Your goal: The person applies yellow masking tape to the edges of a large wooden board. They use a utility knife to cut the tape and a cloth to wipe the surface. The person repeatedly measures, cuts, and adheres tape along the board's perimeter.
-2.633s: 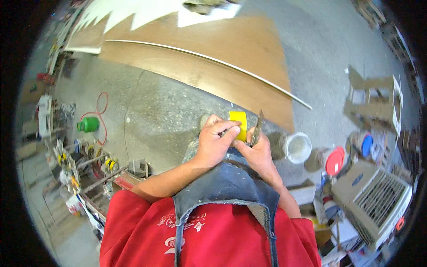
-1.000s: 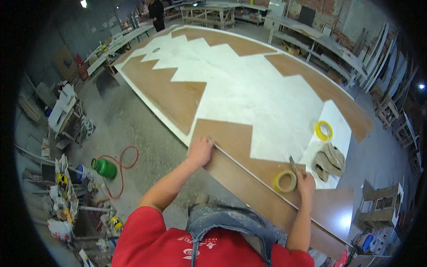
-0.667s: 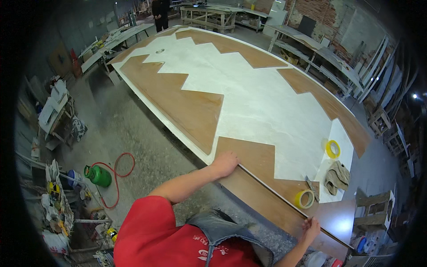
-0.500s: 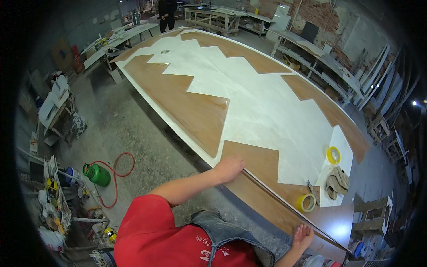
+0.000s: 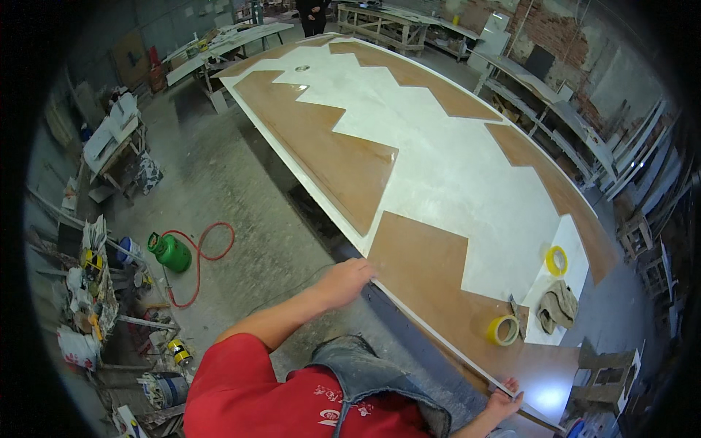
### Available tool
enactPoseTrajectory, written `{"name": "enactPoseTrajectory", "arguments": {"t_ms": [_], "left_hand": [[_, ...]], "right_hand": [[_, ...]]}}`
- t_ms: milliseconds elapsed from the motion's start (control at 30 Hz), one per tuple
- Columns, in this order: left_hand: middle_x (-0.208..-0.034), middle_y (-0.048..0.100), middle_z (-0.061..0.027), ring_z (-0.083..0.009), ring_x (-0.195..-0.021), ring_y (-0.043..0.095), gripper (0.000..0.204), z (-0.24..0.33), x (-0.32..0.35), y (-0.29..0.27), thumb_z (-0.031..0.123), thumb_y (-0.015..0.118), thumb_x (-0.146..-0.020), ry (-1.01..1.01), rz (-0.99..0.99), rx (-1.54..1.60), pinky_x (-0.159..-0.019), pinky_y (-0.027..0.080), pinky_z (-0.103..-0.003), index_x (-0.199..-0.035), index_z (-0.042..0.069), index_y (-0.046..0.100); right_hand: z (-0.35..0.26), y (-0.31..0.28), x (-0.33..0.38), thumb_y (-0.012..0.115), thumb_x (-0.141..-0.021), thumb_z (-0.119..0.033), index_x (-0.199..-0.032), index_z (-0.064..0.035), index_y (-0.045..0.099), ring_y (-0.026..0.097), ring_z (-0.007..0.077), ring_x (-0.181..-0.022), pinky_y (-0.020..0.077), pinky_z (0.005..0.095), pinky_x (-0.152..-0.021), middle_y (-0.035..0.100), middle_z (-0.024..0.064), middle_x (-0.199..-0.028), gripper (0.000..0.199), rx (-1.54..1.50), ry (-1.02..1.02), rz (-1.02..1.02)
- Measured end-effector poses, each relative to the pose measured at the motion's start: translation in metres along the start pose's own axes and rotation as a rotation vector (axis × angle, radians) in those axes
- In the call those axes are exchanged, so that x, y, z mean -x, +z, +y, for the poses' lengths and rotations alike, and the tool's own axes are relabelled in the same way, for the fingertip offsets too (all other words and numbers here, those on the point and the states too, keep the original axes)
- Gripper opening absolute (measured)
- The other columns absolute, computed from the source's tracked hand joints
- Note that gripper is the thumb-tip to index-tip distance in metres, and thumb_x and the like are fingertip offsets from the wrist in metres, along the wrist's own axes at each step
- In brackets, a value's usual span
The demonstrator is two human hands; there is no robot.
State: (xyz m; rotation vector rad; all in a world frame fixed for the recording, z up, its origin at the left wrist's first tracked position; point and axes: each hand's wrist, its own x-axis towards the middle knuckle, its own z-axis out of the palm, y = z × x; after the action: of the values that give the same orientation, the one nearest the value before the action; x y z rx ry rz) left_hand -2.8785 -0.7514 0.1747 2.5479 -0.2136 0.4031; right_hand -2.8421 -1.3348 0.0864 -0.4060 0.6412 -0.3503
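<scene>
A long white strip (image 5: 438, 335) is pinched at one end by the left hand (image 5: 347, 282) and clasped by the curled right hand (image 5: 504, 399), beyond which a yellow tape roll (image 5: 491, 333) is seen.

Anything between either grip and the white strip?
Nothing visible: the left grip meets the white strip at its upper-left end, the right grip nearer its lower-right end. The nearer tape roll lies on the brown panel, not between.
</scene>
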Motion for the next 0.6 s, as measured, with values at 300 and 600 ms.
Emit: {"name": "enactPoseTrajectory", "arguments": {"t_ms": [300,600], "left_hand": [[-0.104,0.067,-0.0131,-0.0269,-0.100,0.065,0.022,-0.058,0.036,-0.026,0.000,0.066,-0.086,-0.468,-0.041,0.258,-0.089,0.052,-0.036,-0.107,0.004,0.070],[-0.098,0.066,-0.0072,-0.0199,-0.091,0.067,0.020,-0.116,0.101,-0.004,-0.001,0.059,-0.094,-0.789,-0.125,0.903,-0.091,0.055,-0.039,-0.114,0.001,0.061]], "right_hand": [[-0.093,-0.062,0.054,0.052,-0.100,-0.020,-0.123,0.0087,0.057,0.057,0.0360,-0.122,0.0430,0.0494,-0.112,0.061,0.0233,-0.127,0.037,0.130,-0.293,-0.032],[-0.062,-0.048,0.123,0.050,-0.105,-0.023,-0.102,-0.0048,0.058,0.066,0.0345,-0.099,0.0547,0.0525,-0.094,0.066,0.0166,-0.104,0.020,-0.093,-0.357,0.118]]}}
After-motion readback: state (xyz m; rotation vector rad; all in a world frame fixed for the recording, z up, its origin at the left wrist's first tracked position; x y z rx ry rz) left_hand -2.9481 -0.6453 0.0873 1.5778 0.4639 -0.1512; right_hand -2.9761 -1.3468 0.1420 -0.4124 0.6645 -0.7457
